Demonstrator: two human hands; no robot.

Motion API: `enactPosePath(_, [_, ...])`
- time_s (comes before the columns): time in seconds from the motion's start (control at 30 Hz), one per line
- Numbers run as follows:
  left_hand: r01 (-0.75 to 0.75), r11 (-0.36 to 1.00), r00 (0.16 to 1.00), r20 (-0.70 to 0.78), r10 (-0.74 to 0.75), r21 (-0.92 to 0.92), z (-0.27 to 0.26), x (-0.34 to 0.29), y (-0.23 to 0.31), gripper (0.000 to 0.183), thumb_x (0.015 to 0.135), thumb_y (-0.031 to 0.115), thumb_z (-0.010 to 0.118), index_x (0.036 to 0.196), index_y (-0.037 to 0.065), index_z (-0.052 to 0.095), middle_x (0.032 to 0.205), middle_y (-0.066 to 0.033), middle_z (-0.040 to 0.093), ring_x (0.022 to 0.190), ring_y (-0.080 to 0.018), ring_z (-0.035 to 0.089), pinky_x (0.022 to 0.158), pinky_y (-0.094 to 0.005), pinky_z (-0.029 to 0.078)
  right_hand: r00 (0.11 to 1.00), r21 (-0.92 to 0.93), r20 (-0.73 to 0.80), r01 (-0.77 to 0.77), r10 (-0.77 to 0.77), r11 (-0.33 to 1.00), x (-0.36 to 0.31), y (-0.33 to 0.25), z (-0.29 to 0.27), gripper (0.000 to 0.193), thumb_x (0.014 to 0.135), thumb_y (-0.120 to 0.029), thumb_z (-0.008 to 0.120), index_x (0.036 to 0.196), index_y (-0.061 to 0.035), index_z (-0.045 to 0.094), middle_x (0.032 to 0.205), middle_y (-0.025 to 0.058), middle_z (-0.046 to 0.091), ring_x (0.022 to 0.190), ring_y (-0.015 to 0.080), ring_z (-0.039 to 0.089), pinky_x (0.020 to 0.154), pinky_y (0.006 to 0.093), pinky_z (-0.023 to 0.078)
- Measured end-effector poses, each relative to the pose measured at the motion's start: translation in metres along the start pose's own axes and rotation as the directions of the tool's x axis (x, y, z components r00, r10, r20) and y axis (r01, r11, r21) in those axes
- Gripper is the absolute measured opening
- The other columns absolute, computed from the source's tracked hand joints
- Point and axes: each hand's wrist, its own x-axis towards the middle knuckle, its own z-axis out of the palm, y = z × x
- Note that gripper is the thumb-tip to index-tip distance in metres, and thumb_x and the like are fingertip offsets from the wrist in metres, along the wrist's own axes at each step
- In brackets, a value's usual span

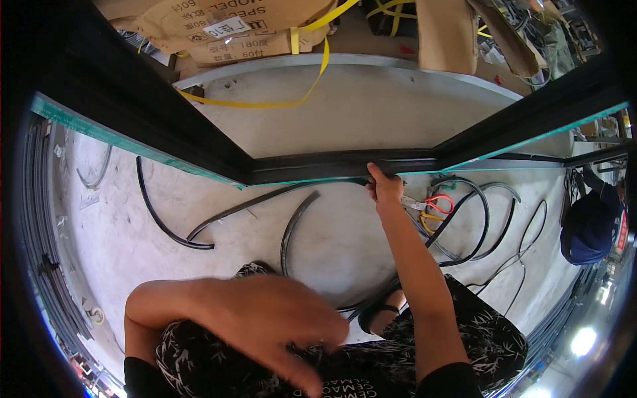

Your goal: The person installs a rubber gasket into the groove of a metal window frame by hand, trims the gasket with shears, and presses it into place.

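Observation:
A large black frame with green film along its edges stretches across the view ahead of me. My right hand is closed on its near rail, thumb on the upper face and fingers curled at the lower edge. A black rubber strip runs over the floor to the rail beside that hand. My left hand hangs over my lap, slightly blurred, its thumb apart from the fingers and nothing visible in it. Just right of my right hand lie red-handled scissors on the floor.
Loops of black strip and a shorter strip piece lie on the pale floor. Cardboard boxes with a yellow strap stand beyond the frame. Long dark profiles are stacked at left. A dark blue bag-like item is at right.

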Motion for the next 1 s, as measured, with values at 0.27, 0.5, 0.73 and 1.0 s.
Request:
enactPosePath(0.27, [0.698,0.679,0.616,-0.676,-0.405,0.228,-0.016,-0.023,-0.126,0.031,0.086,0.036,0.063,0.086,0.005,0.058,0.078,-0.0141,0.064,0.074,-0.0313,0.062,0.065,-0.0391,0.048,0.939,-0.398,0.341,0.102,0.044,0.912,0.029,-0.028,-0.068,0.034,0.082,-0.036,0.069,0.078,-0.0041,0.058,0.067,0.0107,0.064,0.051,0.0195,0.061,0.041,0.0301,0.045])
enactPosePath(0.5, [0.827,0.546,0.445,-0.751,-0.487,0.136,0.003,-0.034,-0.214,0.035,0.084,0.041,0.06,0.087,0.006,0.058,0.076,-0.0162,0.064,0.076,-0.0358,0.062,0.067,-0.045,0.047,0.693,-0.68,0.718,0.681,-0.06,-0.273,-0.019,-0.023,-0.158,0.024,0.077,-0.03,0.063,0.086,-0.008,0.061,0.087,0.0139,0.066,0.083,0.0325,0.064,0.068,0.046,0.051])
enactPosePath(0.73, [0.845,0.418,0.512,-0.73,-0.453,0.333,0.013,-0.011,-0.241,0.039,0.08,0.041,0.062,0.091,0.005,0.054,0.085,-0.0156,0.064,0.083,-0.0357,0.062,0.071,-0.0464,0.047,0.472,-0.342,0.866,0.8,0.166,-0.492,-0.077,0.054,-0.207,0.01,0.073,-0.016,0.061,0.076,-0.0074,0.064,0.081,0.0078,0.061,0.084,0.0269,0.061,0.07,0.0411,0.05])
enactPosePath(1.0, [0.198,0.963,0.555,-0.831,0.045,0.184,-0.018,-0.008,-0.125,0.019,0.08,0.008,0.067,0.095,-0.001,0.06,0.085,-0.0052,0.062,0.072,-0.0121,0.06,0.063,-0.0259,0.05,0.564,-0.406,0.772,0.792,0.293,-0.455,-0.089,0.053,-0.2,0.022,0.073,-0.023,0.065,0.09,-0.0095,0.067,0.092,0.0079,0.061,0.094,0.0248,0.059,0.078,0.0395,0.047])
